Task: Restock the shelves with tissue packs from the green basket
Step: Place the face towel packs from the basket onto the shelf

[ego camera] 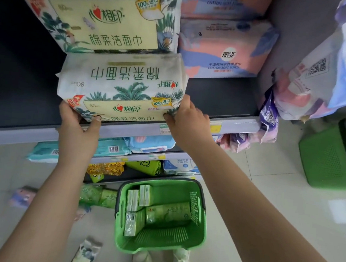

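I'm gripping the tissue pack (121,88) at the shelf (232,124) edge: left hand (78,121) and right hand (188,119) fingers curling round its lower corners; green basket (199,199) sitting below.

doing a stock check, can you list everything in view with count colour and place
held tissue pack: 1, white with green palms, at shelf front
matching pack: 1, upright behind it
cotton towel packs: at least 2, pink and blue, shelf right
green basket: 1, on floor
green packs: several, inside basket
hanging packs: several, pink and purple, right side
green stool: 1, floor right
floor packs: a few, scattered left
left hand: grips pack's left corner
right hand: grips right corner
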`<state>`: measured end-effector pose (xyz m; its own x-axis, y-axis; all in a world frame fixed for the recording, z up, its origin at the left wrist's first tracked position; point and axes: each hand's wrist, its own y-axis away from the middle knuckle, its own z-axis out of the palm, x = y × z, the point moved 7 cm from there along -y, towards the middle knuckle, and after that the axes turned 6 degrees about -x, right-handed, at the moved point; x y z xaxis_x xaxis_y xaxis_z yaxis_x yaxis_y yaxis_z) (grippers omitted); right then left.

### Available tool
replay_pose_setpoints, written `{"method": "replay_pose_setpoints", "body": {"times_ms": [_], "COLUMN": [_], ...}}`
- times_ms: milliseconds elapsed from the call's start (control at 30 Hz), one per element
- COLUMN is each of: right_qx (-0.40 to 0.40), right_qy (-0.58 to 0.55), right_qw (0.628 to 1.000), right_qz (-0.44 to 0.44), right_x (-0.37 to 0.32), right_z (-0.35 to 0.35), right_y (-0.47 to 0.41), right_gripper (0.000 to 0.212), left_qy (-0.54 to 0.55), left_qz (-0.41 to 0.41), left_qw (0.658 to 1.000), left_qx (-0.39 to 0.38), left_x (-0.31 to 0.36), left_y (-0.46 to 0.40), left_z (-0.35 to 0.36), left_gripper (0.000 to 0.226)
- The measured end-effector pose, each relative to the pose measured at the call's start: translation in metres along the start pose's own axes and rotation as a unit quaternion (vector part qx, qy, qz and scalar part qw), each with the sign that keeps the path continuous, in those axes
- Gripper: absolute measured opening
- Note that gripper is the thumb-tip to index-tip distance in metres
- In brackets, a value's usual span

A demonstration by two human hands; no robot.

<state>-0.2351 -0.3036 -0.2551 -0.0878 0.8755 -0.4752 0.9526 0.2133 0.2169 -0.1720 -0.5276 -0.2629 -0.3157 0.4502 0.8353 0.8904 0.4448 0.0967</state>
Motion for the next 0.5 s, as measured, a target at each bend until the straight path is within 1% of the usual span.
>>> {"method": "replay_pose_setpoints", "body": {"times_ms": [200,333,433,500], "right_qx": [-0.023,0.007,0.03,0.031], "right_qy": [-0.059,-0.064,-0.054,-0.066], "right_qw": [0.998,0.997,0.997,0.996], "right_qz": [-0.021,-0.034,-0.039,-0.04], "right_x": [0.004,0.006,0.007,0.007], "right_z": [-0.002,0.004,0.009,0.009], "right_y": [0.003,0.008,0.014,0.014], "right_gripper": [0.03,0.023,0.03,0.029], "left_qy": [0.041,0.027,0.017,0.02], "left_qz": [-0.014,-0.022,-0.01,-0.005], "left_qw": [0.999,0.999,1.0,1.0], "left_qx": [0.012,0.014,0.006,0.004], "left_x": [0.004,0.002,-0.001,-0.002], "left_y": [0.01,0.011,0.012,0.012], "left_z": [-0.001,0.003,0.007,0.008], "left_gripper": [0.047,0.052,0.058,0.059]}}
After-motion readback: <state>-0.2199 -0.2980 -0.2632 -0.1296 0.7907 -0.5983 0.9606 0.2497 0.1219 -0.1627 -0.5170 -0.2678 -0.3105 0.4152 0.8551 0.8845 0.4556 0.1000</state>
